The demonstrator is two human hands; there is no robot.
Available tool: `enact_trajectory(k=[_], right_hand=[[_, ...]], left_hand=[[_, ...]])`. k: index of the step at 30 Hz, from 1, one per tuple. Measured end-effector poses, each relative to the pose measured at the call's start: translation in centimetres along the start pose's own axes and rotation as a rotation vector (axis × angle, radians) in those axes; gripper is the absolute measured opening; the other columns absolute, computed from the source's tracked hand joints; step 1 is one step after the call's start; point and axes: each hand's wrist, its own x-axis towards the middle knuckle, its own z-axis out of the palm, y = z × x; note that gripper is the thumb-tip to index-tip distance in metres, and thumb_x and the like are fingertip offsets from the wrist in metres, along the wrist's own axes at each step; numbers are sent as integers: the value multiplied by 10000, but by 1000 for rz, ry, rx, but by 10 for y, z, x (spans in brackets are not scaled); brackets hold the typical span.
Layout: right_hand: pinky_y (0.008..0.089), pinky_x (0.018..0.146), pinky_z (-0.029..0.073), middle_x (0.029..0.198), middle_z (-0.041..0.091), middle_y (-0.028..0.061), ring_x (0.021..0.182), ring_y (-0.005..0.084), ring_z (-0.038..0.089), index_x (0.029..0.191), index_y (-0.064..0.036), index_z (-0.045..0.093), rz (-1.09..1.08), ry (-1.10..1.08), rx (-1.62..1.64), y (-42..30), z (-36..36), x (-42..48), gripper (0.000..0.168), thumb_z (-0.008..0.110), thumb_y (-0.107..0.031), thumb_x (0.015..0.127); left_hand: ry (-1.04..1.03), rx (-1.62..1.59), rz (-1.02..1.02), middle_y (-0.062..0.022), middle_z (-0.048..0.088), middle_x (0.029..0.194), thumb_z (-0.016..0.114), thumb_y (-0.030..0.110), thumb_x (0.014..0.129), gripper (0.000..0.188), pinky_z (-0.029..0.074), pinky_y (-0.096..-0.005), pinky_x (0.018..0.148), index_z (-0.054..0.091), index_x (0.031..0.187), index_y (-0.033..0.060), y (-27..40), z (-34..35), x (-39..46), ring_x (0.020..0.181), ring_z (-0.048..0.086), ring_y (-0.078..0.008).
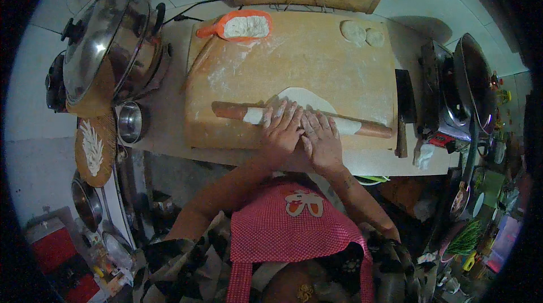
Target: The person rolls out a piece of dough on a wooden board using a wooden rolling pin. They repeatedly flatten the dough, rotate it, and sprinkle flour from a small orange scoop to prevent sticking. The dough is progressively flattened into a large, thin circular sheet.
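Note:
A wooden rolling pin point(229, 110) lies across the near part of a floured wooden board point(275, 65). A thin sheet of dough point(303, 97) is wrapped around its middle, and a rounded flap of that sheet spreads flat on the far side. My left hand point(283, 127) rests palm down on the wrapped section, fingers pointing away from me. Close beside it, my right hand point(321, 139) lies over the same wrapped pin, its thumb near the left hand. Flour whitens the fingers of both hands. The pin's bare ends stick out on either side.
An orange scoop of flour point(246, 26) and two dough pieces point(353, 31) sit at the board's far edge. A cleaver point(406, 97) lies right of it, before a stove point(445, 86) with a wok point(473, 82). Left stand a lidded steel pot point(99, 44) and a metal bowl point(130, 122).

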Motion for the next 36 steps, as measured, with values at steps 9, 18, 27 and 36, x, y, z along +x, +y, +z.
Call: enact_trajectory(k=[9, 18, 27, 36], right_hand=[[512, 1102, 233, 1462, 357, 124, 1368, 335, 281, 1409, -100, 370, 242, 147, -17, 78, -17, 99, 535, 411, -376, 952], [517, 1099, 227, 1502, 301, 90, 1362, 333, 302, 1444, -126, 326, 118, -23, 27, 36, -24, -36, 689, 583, -359, 849], [521, 1090, 248, 1500, 294, 114, 1358, 352, 280, 1426, -84, 330, 267, 289, -64, 114, -16, 121, 604, 467, -394, 927], [540, 1070, 254, 1493, 308, 101, 1332, 377, 309, 1446, -130, 307, 120, 37, 21, 57, -26, -10, 682, 569, -360, 860]], left_hand=[[-105, 25, -319, -120, 347, 1471, 459, 476, 914, 589, 213, -530, 1095, 452, 1361, 92, -54, 9, 125, 1376, 274, -316], [-21, 151, 78, -125, 414, 1409, 568, 424, 839, 589, 231, -529, 1072, 488, 1329, 106, -30, -13, -29, 1350, 312, -316], [-189, -15, -299, -122, 407, 1423, 497, 520, 881, 653, 215, -533, 1090, 446, 1351, 69, -112, 24, 134, 1356, 291, -343], [-158, 156, -7, -141, 407, 1413, 584, 510, 808, 704, 237, -566, 1056, 450, 1343, 71, -54, -17, -6, 1350, 311, -310]])
